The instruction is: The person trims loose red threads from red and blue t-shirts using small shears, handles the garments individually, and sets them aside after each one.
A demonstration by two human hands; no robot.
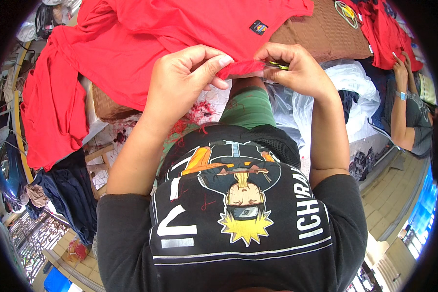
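A red shirt (194, 29) with a small dark label lies spread over a brown textured cushion, and one edge of it is drawn toward me. My left hand (185, 73) pinches that edge between thumb and fingers. Close beside it, my right hand (297, 68) is closed around small thread snips (277, 65) with yellow and black on them. Their tip lies against the stretched red edge, and most of the handle is hidden in the palm. Whether the right fingers also grip the cloth is hard to see.
Loose red threads (199, 113) are scattered by my lap. Clear plastic sheeting (353, 87) is bunched at the right. Dark clothes (70, 194) hang at the left. A co-worker (409, 109) handles another red garment (387, 34) at far right, near a coiled light-coloured cord (346, 13).
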